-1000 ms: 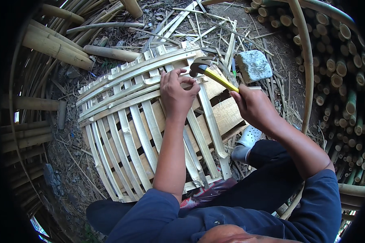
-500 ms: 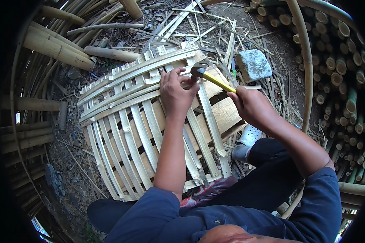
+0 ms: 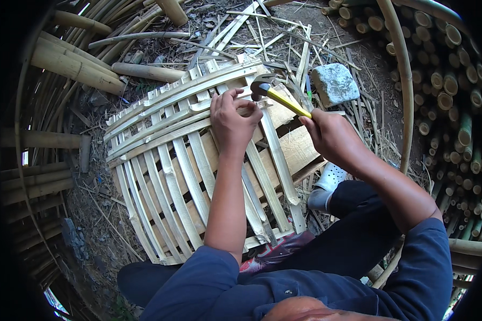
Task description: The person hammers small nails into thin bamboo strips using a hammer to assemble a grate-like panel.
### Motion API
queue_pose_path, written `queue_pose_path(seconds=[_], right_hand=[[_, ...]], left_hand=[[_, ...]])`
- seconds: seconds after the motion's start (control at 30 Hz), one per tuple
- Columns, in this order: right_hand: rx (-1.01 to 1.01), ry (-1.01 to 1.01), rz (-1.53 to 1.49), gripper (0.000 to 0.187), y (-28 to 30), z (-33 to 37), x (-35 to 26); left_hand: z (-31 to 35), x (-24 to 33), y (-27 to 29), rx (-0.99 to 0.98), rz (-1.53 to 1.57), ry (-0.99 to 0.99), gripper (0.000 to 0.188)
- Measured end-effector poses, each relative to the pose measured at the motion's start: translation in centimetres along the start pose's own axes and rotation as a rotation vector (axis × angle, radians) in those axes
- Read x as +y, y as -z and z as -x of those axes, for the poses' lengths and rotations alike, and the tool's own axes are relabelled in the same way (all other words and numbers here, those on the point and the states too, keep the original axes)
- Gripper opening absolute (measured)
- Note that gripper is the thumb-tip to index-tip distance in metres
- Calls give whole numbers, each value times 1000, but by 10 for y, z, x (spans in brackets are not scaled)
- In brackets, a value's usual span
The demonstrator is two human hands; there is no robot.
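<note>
My right hand [image 3: 332,134] is wrapped round the yellow handle of a claw hammer [image 3: 285,100]. The dark hammer head hangs just beyond the fingertips of my left hand [image 3: 233,119], over the right part of a bamboo slat panel [image 3: 168,171]. My left hand rests on the crosswise strips, with thumb and fingers curled into a pinch. Whatever sits between those fingertips is too small to make out. The panel has several long slats running toward me and several crosswise strips [image 3: 160,134] near its far side.
Wooden boards [image 3: 290,152] lie beneath the panel. A pale stone block [image 3: 335,85] stands beyond my right hand. Bamboo offcuts [image 3: 241,27] litter the ground behind. Stacked poles [image 3: 450,85] fill the right side, with a curved bamboo pole [image 3: 406,91] in front. Thick bamboo [image 3: 75,67] juts in at left.
The hammer head has tilted and shifted slightly, its face now lower beside my left fingertips. My left hand stays almost in place on the strips.
</note>
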State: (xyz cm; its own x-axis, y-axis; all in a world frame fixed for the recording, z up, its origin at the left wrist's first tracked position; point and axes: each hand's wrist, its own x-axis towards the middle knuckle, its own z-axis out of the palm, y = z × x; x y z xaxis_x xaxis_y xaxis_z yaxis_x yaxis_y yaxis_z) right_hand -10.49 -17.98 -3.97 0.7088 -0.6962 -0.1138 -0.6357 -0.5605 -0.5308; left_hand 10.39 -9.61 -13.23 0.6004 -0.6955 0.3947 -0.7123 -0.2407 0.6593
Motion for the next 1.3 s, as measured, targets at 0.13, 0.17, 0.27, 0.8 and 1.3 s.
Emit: queue_pose_path(seconds=[0.13,0.17,0.27,0.8,1.3], right_hand=[[-10,-9,-27,36,3,0,-3],[5,17,-13,35,-2,0,0],[15,37,-20,35,2,1,-4],[-5,31,12,36,0,1,0],[-69,-70,36,39,3,1,-9]], left_hand=[[2,-2,-3,20,1,-2,29],[1,-1,-2,22,22,-5,28],[1,-2,-4,24,-26,-11,32],[0,0,-1,-5,20,7,29],[2,0,-2,8,-17,-4,43]])
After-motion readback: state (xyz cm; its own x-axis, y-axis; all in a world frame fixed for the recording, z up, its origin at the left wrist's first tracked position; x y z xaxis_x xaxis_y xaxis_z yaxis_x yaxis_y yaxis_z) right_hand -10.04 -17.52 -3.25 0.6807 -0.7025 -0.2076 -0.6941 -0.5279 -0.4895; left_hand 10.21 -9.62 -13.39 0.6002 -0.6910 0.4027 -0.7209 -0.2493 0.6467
